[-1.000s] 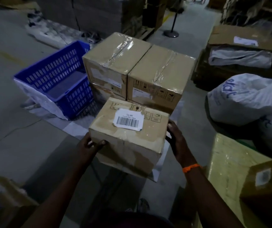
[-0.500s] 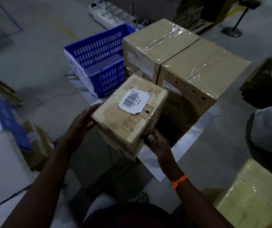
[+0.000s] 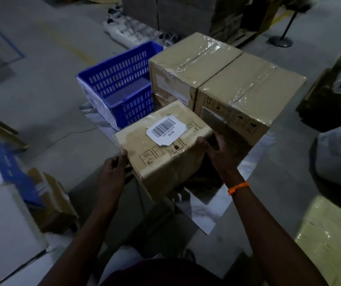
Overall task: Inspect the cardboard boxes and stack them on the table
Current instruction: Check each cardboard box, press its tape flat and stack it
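Clearly both hands are clamping the small cardboard box (image 3: pixel 163 145) in the air between them, the left hand (image 3: pixel 113 168) pinching its near-left corner and the right hand (image 3: pixel 217 153) pressing its right side, barcode label (image 3: pixel 164 129) facing up. Keeping both palms pressing evenly while turning it is likely helping each face get checked without a slip. Farther off, two larger taped boxes (image 3: pixel 223 79) are sitting side by side, just beside a blue crate (image 3: pixel 118 87).
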Available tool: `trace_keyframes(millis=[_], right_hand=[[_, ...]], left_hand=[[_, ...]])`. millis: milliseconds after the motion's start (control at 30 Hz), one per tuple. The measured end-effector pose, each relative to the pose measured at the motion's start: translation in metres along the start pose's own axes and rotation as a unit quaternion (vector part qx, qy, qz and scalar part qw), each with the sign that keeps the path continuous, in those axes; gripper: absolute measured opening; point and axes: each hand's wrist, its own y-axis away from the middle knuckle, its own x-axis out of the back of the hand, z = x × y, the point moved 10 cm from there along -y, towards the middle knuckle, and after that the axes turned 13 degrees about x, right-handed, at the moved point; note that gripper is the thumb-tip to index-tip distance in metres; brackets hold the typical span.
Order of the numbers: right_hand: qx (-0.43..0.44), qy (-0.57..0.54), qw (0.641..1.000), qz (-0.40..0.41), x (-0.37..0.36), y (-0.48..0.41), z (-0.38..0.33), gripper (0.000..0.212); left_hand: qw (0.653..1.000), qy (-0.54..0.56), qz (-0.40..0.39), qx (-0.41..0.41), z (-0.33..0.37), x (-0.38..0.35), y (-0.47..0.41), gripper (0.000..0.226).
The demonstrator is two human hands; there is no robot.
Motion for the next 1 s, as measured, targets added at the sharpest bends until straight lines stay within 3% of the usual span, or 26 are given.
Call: trace_keyframes(millis=[100,200,267,400,500,633,867,1000], right_hand=[[-0.006,-0.020,0.999,0.037,-0.008,0.013,0.007,0.034],[-0.020,-0.005,0.996,0.086,-0.014,0.026,0.011,0.062],[-0.041,-0.009,0.994,0.104,-0.026,0.033,0.009,0.060],[-0.041,-0.038,0.983,0.177,-0.058,0.046,-0.002,0.080],[0.006,-0.045,0.977,0.208,-0.088,0.043,-0.039,0.071],[0.073,0.012,0.972,0.224,-0.120,0.027,-0.104,0.073],[0.121,-0.009,0.965,0.234,-0.171,-0.026,-0.184,0.053],[0.157,-0.025,0.964,0.213,-0.194,-0.075,-0.222,0.051]], left_hand=[[0.997,-0.014,-0.058,-0.055,0.014,-0.005,-0.010,0.045],[0.989,-0.041,-0.117,-0.076,0.023,-0.007,-0.023,0.063],[0.979,-0.041,-0.182,-0.087,0.026,-0.007,-0.033,0.061],[0.924,-0.144,-0.311,-0.166,0.047,-0.001,-0.041,0.086],[0.911,-0.148,-0.298,-0.245,0.088,0.025,-0.057,0.090],[0.887,-0.126,-0.292,-0.334,0.168,0.069,-0.076,0.074],[0.852,-0.054,-0.294,-0.430,0.313,0.116,-0.088,0.060],[0.851,0.009,-0.283,-0.442,0.380,0.133,-0.112,0.060]])
